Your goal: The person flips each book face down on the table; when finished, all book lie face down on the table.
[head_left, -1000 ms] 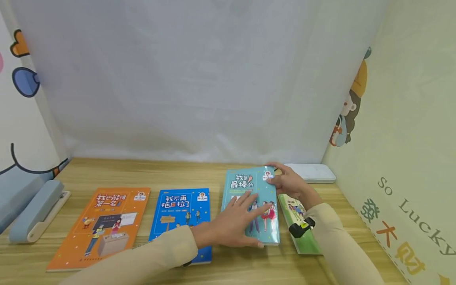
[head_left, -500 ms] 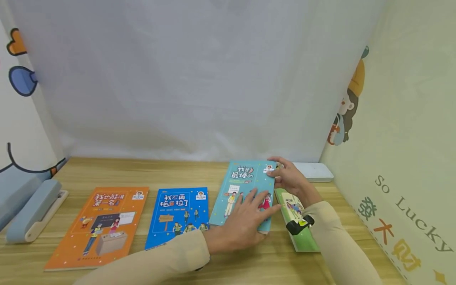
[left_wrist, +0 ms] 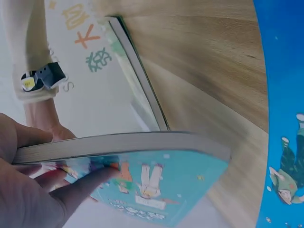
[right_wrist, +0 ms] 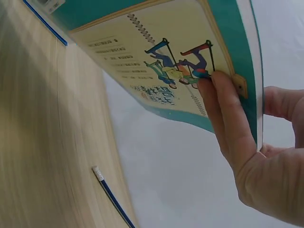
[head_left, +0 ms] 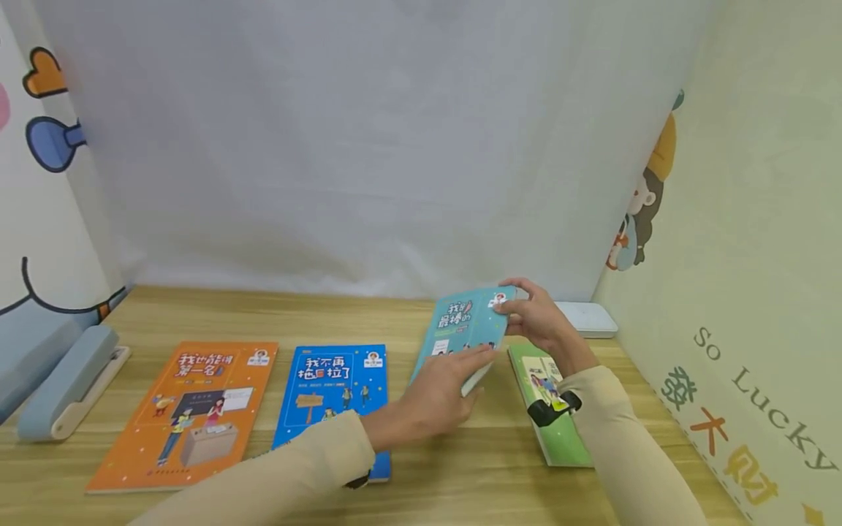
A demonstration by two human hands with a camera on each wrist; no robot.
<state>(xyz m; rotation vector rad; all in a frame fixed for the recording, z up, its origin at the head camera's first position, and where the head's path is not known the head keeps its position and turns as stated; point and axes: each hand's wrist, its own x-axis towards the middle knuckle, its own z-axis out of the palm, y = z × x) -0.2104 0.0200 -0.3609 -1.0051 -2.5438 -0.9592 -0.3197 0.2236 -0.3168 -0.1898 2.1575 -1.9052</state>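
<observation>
A teal book [head_left: 463,321] is lifted off the wooden table [head_left: 460,467] and tilted, its far end up. My left hand [head_left: 468,371] grips its near edge, fingers on the front cover [left_wrist: 142,175] and palm below. My right hand [head_left: 516,303] pinches the far right corner; in the right wrist view its fingers [right_wrist: 228,118] lie curled on the back cover [right_wrist: 161,61]. A green book [head_left: 555,431] lies flat just right of the teal one, partly under my right forearm.
A blue book [head_left: 335,394] and an orange book [head_left: 191,409] lie flat to the left. A blue and white stapler-like device [head_left: 66,383] sits at the far left. A white flat box [head_left: 588,319] rests by the back right corner. Walls close three sides.
The teal book lay flat under my left hand a second ago. Now both hands have raised and tilted it, and my left hand has shifted from the cover to the near edge.
</observation>
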